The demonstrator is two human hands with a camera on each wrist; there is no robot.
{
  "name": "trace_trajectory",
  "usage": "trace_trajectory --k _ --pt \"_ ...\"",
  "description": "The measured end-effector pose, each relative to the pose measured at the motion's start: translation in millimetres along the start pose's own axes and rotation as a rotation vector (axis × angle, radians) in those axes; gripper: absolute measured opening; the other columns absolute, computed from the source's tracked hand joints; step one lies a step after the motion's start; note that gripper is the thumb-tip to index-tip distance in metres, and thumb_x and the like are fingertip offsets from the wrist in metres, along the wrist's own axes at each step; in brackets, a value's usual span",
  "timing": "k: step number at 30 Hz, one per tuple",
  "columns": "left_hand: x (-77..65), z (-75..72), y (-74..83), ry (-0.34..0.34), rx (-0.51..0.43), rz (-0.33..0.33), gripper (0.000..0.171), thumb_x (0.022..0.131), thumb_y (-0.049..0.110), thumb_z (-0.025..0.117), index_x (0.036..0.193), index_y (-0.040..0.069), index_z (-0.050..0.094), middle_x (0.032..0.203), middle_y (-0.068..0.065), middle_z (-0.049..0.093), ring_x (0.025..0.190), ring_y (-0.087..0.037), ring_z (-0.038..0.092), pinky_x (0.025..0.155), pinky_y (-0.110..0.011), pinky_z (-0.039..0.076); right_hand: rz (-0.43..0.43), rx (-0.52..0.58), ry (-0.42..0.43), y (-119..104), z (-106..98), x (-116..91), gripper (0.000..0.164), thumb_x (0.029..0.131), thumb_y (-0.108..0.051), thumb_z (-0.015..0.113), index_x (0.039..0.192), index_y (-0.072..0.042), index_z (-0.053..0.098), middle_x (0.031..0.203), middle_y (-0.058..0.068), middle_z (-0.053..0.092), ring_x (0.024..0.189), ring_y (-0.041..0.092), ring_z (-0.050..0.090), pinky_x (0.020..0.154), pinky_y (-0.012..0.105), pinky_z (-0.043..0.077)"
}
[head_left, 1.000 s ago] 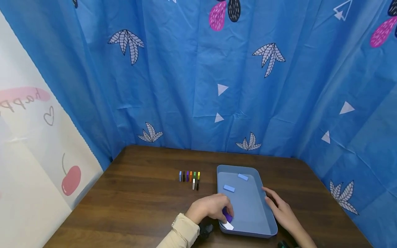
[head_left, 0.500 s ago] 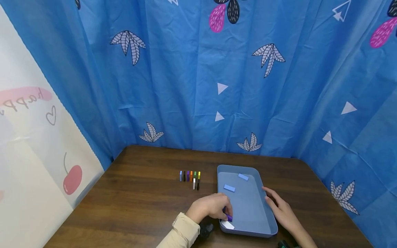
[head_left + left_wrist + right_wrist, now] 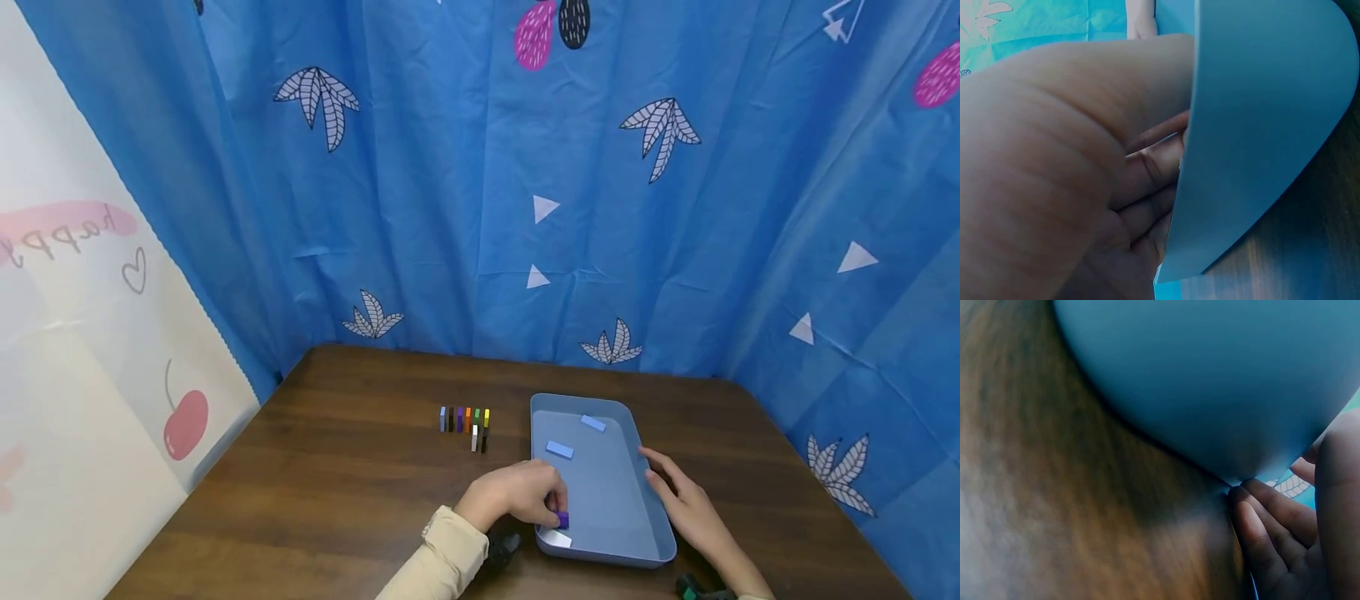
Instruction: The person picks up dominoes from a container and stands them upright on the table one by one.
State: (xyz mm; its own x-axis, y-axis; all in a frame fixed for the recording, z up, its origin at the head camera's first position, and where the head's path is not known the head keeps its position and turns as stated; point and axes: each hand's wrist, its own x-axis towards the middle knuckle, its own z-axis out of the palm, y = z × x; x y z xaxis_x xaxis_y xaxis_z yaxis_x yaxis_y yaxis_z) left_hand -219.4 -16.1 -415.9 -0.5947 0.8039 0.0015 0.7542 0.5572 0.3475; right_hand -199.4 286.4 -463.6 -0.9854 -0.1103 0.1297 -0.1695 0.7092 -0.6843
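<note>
My left hand [image 3: 517, 492] reaches over the near left side of the grey-blue tray [image 3: 615, 508]. Its thumb and fingers pinch a small purple block [image 3: 562, 520], partly covered by the fingertips. Just below it, in the near left corner of the tray, lies a white block [image 3: 556, 538]. Two light blue blocks [image 3: 559, 450] lie farther back on the tray floor. On the tray's right rim my right hand [image 3: 686, 502] rests with extended fingers. In the right wrist view, fingertips [image 3: 1250, 519] touch the tray's outer wall.
Left of the tray, several small coloured blocks [image 3: 460, 419] stand upright in a row on the brown table [image 3: 360, 467]. A white block [image 3: 475, 437] and a black one [image 3: 484, 439] stand in front of them. A blue patterned curtain [image 3: 450, 167] hangs behind.
The purple block has turned in my left fingers, from a broad face showing to a narrower one. My right hand stays at the rim. The head view has shifted slightly.
</note>
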Motion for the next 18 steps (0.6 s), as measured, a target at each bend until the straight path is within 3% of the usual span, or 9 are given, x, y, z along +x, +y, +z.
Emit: trace_trajectory --k 8,18 --pt "3.3 -2.0 -5.3 0.004 -0.049 0.037 0.009 0.090 0.020 0.081 0.082 0.018 0.076 0.071 0.017 0.059 0.066 0.004 0.047 0.060 -0.010 0.040 -0.006 0.005 0.003 -0.2 -2.0 1.5 0.053 0.111 -0.041 0.041 0.157 -0.014 0.039 0.158 0.025 0.041 0.137 0.052 0.046 0.102 0.060 0.048" --pt "0.7 0.2 -7.8 0.011 -0.077 0.035 0.010 0.090 0.019 0.081 0.082 0.019 0.074 0.076 0.019 0.064 0.070 0.004 0.051 0.064 -0.010 0.044 0.002 0.018 -0.009 2.1 1.7 -0.8 0.054 0.111 -0.042 0.041 0.158 -0.016 0.038 0.159 0.024 0.040 0.135 0.051 0.049 0.103 0.057 0.049"
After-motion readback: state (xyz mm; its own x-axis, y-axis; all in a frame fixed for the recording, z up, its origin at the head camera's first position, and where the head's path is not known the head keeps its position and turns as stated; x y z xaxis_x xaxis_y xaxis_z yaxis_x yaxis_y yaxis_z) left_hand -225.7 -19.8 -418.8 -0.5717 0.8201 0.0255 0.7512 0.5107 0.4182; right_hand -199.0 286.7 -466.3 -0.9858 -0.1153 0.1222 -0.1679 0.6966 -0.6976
